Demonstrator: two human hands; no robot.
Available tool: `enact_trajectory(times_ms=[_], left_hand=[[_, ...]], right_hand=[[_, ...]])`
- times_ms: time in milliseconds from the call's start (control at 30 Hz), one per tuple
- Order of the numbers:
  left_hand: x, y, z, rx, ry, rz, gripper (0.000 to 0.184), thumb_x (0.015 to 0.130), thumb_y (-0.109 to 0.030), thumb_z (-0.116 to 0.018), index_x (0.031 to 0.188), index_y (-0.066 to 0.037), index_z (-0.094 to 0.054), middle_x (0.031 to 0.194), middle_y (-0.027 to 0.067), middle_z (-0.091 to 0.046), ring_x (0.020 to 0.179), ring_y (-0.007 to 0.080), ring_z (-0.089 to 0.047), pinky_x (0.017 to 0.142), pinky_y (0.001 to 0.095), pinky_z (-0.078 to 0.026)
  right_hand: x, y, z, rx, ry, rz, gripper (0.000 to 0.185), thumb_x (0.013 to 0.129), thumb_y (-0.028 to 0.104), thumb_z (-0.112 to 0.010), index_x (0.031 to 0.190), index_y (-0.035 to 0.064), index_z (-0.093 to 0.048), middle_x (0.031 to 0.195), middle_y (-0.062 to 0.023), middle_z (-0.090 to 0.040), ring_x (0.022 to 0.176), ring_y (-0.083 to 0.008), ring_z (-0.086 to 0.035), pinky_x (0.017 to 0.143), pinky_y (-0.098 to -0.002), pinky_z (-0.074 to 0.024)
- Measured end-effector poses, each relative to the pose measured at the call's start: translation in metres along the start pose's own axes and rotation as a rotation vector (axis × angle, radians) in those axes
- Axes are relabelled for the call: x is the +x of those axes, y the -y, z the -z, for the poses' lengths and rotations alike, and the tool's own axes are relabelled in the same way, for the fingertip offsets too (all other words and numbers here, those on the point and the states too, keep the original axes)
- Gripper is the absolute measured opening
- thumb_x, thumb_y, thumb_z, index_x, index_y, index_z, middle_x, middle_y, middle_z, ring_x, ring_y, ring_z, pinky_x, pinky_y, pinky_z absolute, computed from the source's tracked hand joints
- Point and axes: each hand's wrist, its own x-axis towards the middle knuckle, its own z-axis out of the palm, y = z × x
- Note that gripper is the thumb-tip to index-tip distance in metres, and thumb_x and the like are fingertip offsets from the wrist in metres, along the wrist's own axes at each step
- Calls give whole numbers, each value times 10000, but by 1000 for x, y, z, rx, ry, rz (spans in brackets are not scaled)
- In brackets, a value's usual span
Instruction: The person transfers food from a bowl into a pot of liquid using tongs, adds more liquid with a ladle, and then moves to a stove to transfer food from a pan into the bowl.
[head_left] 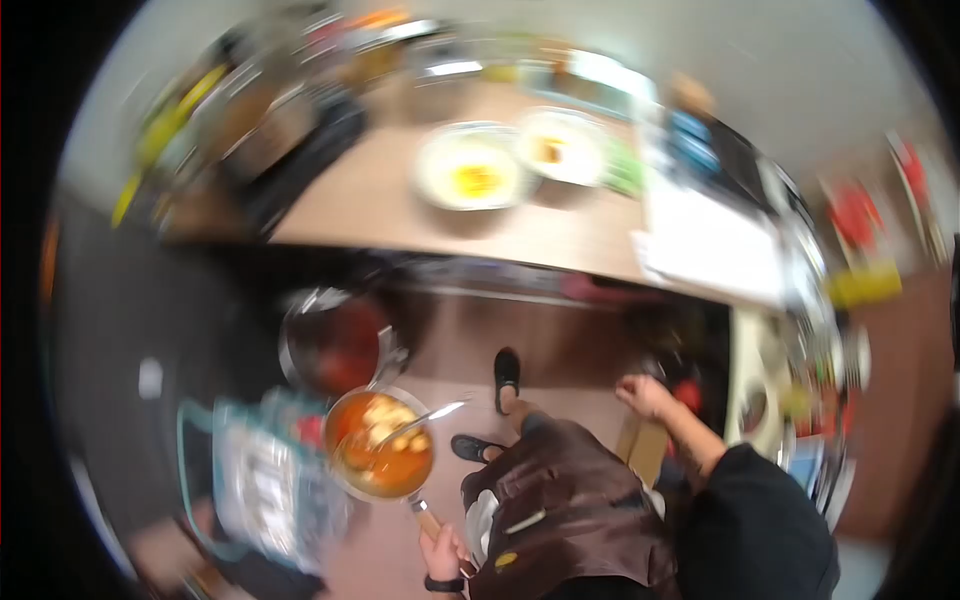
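My left hand [443, 553], with a dark band at its wrist, is closed round the light wooden handle of a saucepan [341, 482]. Inside the pan is orange-red soup [398, 472] with pale chunks [385, 412] in it. A metal spoon or ladle [425, 418] leans in the soup, its handle pointing right over the rim. My right hand [645, 395] is held out to the right above the floor, fingers curled in, and no object shows in it. The motion blur hides finer detail.
On the wooden counter [350, 205] stand two pale bowls [440, 185] [590, 165] with yellow and brown food. A large metal pot [287, 350] is beyond the saucepan. A clear bag with teal edges [225, 440] lies left. White paper [710, 245] covers the counter's right end.
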Motion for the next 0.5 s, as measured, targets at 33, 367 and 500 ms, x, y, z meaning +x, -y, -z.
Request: enact_trajectory(times_ms=[33,367,500], left_hand=[[2,-3,0,129,121,26,92,943,-78,-542,1004,-56,-476,602,17,-440,397,127,-434,354,279,-375],[56,68,37,617,318,-425,154,975,-222,-552,962,-72,-523,608,-44,-373,532,52,-343,465,221,-260],[-18,78,-67,513,23,52,451,888,-414,-665,1216,-154,-498,1033,14,-526,910,183,-496,723,363,-472]], right_hand=[[-45,-42,2,55,-117,-72,313,899,306,-591,1055,57,-698,1037,-194,-694,966,-372,-662,864,-444,-527],[-443,-342,49,103,-686,-999,398,854,261,-632,1219,102,-606,1001,-235,-685,956,-396,-656,861,-462,-519],[-529,-482,69,-202,-875,-1056,554,781,65,-594,1327,43,-506,1238,-214,-560,1137,-377,-553,955,-462,-470]])
